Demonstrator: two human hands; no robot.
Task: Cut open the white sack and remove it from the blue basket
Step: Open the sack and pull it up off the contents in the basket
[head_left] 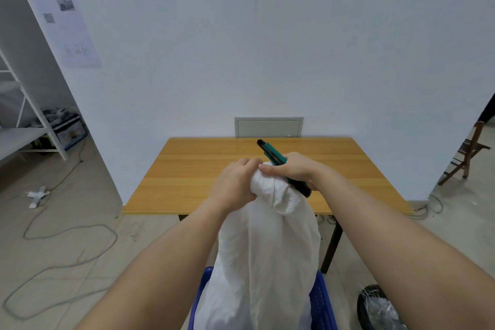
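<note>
The white sack stands in the blue basket at 6 o'clock — left hand grips its bunched neck, right hand pinches it while clutching the green utility knife. Keep the neck taut — cut away from fingers.

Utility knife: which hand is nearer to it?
Right. The right hand grips the utility knife while pinching the white sack; the left hand grips only the sack's top, beside it.

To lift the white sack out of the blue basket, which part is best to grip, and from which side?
Grip the gathered neck at the top of the white sack, coming from above. It stands upright in the blue basket, and the cloth narrows there into a bunch. The left hand and right hand already hold it there.
</note>
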